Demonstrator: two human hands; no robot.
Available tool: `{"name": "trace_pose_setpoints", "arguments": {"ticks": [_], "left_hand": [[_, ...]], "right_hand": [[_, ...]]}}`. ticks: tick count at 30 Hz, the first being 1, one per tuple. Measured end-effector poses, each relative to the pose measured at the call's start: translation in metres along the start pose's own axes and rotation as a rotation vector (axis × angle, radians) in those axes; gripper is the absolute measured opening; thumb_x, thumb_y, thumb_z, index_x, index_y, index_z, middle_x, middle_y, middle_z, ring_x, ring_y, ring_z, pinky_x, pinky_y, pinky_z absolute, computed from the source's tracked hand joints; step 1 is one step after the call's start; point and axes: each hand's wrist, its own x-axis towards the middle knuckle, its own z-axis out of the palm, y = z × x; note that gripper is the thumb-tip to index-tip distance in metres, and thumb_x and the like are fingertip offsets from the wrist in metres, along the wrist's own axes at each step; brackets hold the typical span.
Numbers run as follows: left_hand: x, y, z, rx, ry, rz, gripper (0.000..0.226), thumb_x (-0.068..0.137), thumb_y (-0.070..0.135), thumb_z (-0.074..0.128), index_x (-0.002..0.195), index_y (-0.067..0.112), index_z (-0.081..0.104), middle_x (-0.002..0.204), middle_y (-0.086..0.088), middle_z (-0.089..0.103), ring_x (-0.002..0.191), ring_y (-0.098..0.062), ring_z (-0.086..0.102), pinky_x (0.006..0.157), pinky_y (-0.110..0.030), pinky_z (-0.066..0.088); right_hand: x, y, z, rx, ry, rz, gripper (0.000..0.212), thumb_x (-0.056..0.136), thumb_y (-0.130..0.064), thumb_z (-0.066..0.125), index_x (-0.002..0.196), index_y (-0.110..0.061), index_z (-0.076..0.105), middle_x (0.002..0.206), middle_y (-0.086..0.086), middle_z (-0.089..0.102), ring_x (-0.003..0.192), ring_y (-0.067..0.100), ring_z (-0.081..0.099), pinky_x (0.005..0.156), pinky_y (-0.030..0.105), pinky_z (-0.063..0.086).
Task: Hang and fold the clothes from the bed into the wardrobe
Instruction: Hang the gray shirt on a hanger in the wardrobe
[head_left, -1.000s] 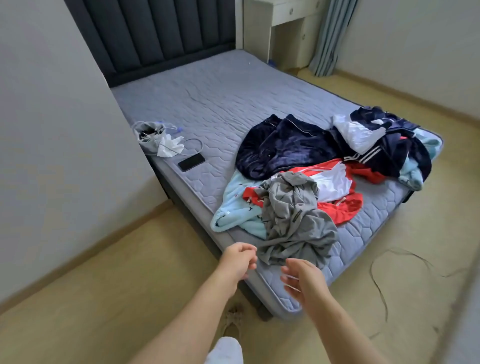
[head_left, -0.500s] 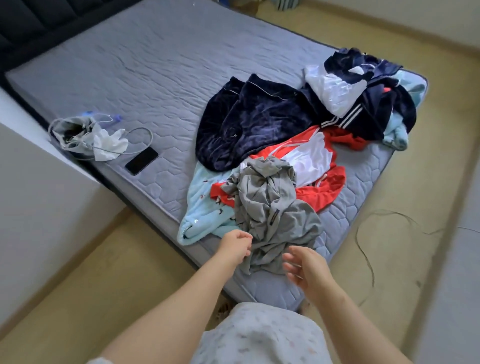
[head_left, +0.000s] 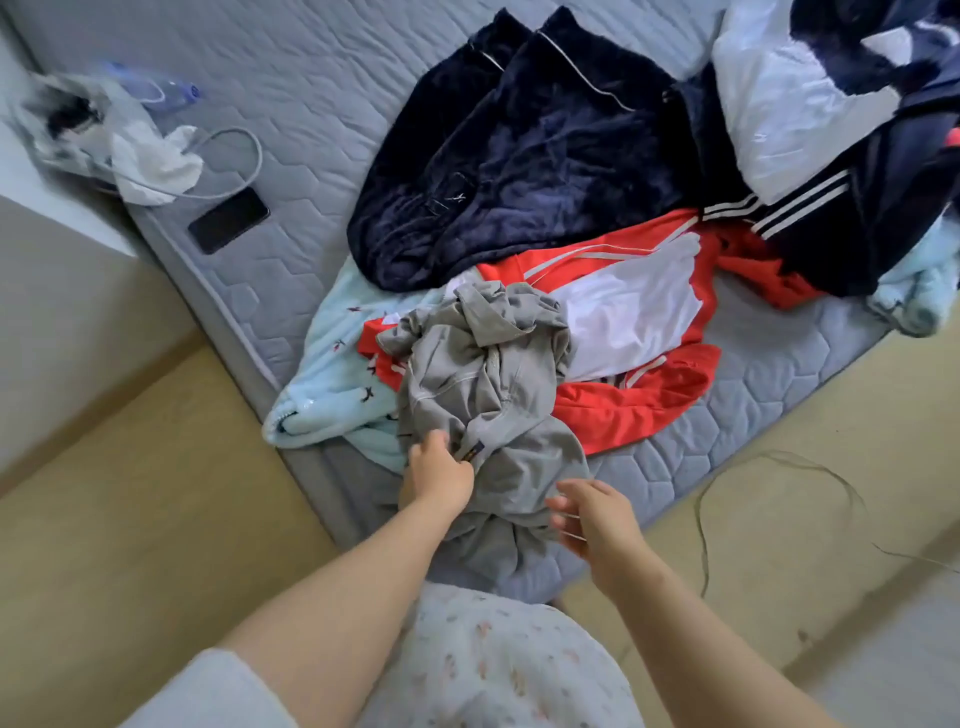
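A: At the near edge of the bed (head_left: 727, 431), the grey garment (head_left: 483, 379) is heaped, its length run far to near.
B: Its left side is gripped by the left hand (head_left: 439, 470); the right hand (head_left: 592, 519) is held slack, empty, just beside the right hem.

Looked like a bedroom in a home. Showed a bare grey quilted mattress (head_left: 322, 52) heaped with crumpled clothes (head_left: 519, 156), a phone (head_left: 228, 220) and white cable (head_left: 258, 161) near its edge. Showed pale yellowish flooring (head_left: 130, 519) and a plain wall (head_left: 62, 291) beside it.
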Motion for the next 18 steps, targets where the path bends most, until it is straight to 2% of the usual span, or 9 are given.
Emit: {"name": "trace_pose_setpoints", "arguments": {"ticks": [3, 5, 7, 9, 12, 16, 18], "left_hand": [[0.017, 0.012, 0.021, 0.03, -0.014, 0.033, 0.05, 0.09, 0.024, 0.051, 0.136, 0.024, 0.032, 0.143, -0.006, 0.03, 0.122, -0.031, 0.042, 0.095, -0.04, 0.041], [0.028, 0.018, 0.032, 0.131, -0.026, 0.021, 0.06, 0.089, 0.029, 0.052, 0.142, 0.025, 0.023, 0.147, -0.006, 0.027, 0.128, -0.031, 0.037, 0.101, -0.041, 0.037], [0.035, 0.023, 0.038, 0.222, -0.038, -0.028, 0.059, 0.09, 0.031, 0.051, 0.142, 0.025, 0.024, 0.143, -0.008, 0.034, 0.128, -0.031, 0.038, 0.103, -0.042, 0.036], [0.036, 0.027, 0.042, 0.241, -0.058, -0.054, 0.044, 0.091, 0.027, 0.048, 0.133, 0.021, 0.036, 0.132, -0.01, 0.047, 0.118, -0.032, 0.046, 0.097, -0.041, 0.041], [0.029, 0.031, 0.04, 0.085, -0.08, -0.049, 0.026, 0.094, 0.02, 0.045, 0.12, 0.018, 0.05, 0.118, -0.01, 0.056, 0.1, -0.03, 0.054, 0.077, -0.033, 0.044], [0.01, 0.035, 0.016, -0.258, -0.109, 0.042, 0.024, 0.093, 0.015, 0.051, 0.116, 0.014, 0.057, 0.112, -0.006, 0.061, 0.1, -0.024, 0.056, 0.084, -0.031, 0.044], [-0.005, 0.036, 0.0, -0.494, -0.149, 0.062, 0.016, 0.093, 0.012, 0.052, 0.106, 0.015, 0.06, 0.103, -0.002, 0.063, 0.089, -0.017, 0.058, 0.074, -0.027, 0.046]], "right_hand": [[0.018, -0.013, -0.013, -0.012, -0.023, 0.016, 0.016, 0.091, -0.005, 0.047, 0.078, -0.013, 0.048, 0.062, 0.005, 0.048, 0.047, 0.013, 0.039, 0.049, 0.019, 0.028], [0.028, -0.016, -0.022, -0.023, -0.028, 0.021, 0.016, 0.091, -0.005, 0.047, 0.078, -0.013, 0.048, 0.063, 0.004, 0.049, 0.05, 0.015, 0.039, 0.05, 0.02, 0.028], [0.034, -0.016, -0.029, -0.036, -0.036, 0.036, 0.014, 0.092, -0.005, 0.046, 0.081, -0.013, 0.047, 0.063, 0.004, 0.048, 0.051, 0.015, 0.04, 0.05, 0.02, 0.029], [0.038, -0.014, -0.034, -0.047, -0.033, 0.055, 0.012, 0.092, -0.004, 0.046, 0.083, -0.013, 0.047, 0.064, 0.005, 0.047, 0.052, 0.015, 0.04, 0.05, 0.02, 0.028], [0.039, -0.011, -0.036, -0.065, -0.02, 0.074, 0.013, 0.092, -0.004, 0.046, 0.082, -0.012, 0.048, 0.065, 0.006, 0.047, 0.052, 0.017, 0.042, 0.053, 0.022, 0.028], [0.026, -0.016, -0.026, -0.074, -0.047, 0.051, 0.014, 0.092, -0.007, 0.048, 0.08, -0.013, 0.051, 0.065, 0.006, 0.051, 0.051, 0.016, 0.043, 0.049, 0.018, 0.036], [0.014, -0.023, -0.017, -0.099, -0.079, -0.007, 0.012, 0.093, -0.011, 0.049, 0.083, -0.013, 0.054, 0.067, 0.004, 0.054, 0.052, 0.014, 0.045, 0.048, 0.017, 0.039]]}}
